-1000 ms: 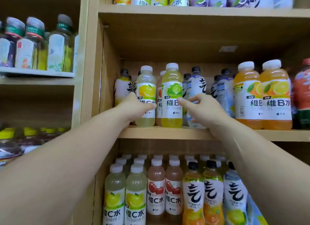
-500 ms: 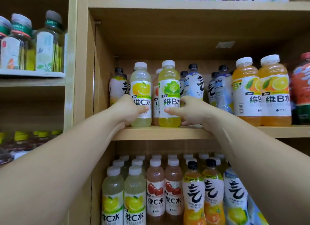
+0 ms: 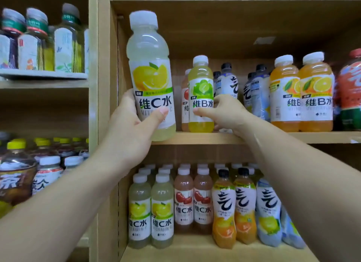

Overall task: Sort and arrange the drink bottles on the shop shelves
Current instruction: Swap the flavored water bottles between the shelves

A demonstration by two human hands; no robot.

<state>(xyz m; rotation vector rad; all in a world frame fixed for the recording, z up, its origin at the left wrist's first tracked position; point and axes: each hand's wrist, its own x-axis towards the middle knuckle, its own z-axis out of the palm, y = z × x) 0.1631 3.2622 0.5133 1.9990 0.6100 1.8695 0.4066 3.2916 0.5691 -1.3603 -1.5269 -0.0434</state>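
A wooden shelf (image 3: 254, 137) runs just under both hands. The left hand (image 3: 129, 133) wraps its fingers round a lemon vitamin C bottle (image 3: 149, 74), upright at the shelf's front edge. Beside it, the right hand (image 3: 227, 113) pinches with its fingers a smaller lime vitamin B bottle (image 3: 201, 92) standing on the shelf.

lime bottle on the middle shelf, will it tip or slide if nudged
Probably tips before sliding: the lime bottle is tall and narrow-based. It looks full, so likely heavy for its size. The right hand gripping its smooth label might slip.
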